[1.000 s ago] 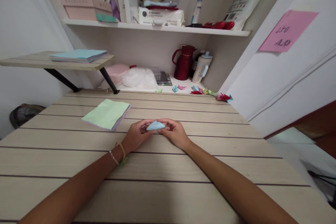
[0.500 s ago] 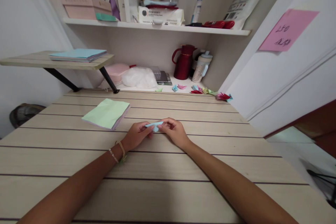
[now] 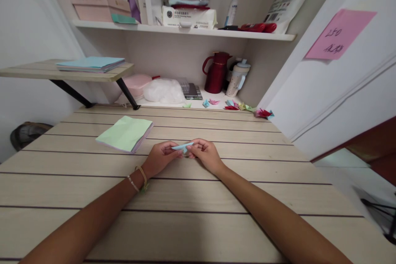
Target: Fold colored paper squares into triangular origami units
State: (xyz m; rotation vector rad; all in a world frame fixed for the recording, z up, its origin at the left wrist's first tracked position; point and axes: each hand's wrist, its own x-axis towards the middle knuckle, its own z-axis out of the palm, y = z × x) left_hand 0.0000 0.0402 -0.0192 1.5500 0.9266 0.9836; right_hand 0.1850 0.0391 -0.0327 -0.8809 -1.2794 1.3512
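Note:
A small folded light-blue paper piece is held just above the striped wooden table, between both my hands. My left hand pinches its left end with curled fingers. My right hand pinches its right end, thumb and fingers pressed together. The paper shows as a thin, nearly edge-on shape. A stack of square paper sheets with a green top sheet lies to the left of my hands. A string bracelet sits on my left wrist.
Several small folded paper figures lie along the table's far edge. Behind them stand a dark red jug and a beige bottle. A side shelf at left carries paper sheets. A pink note hangs on the right wall.
The blue paper went from a broad triangular face to a thin flattened shape as my fingers pressed it together. Both hands stayed in nearly the same place.

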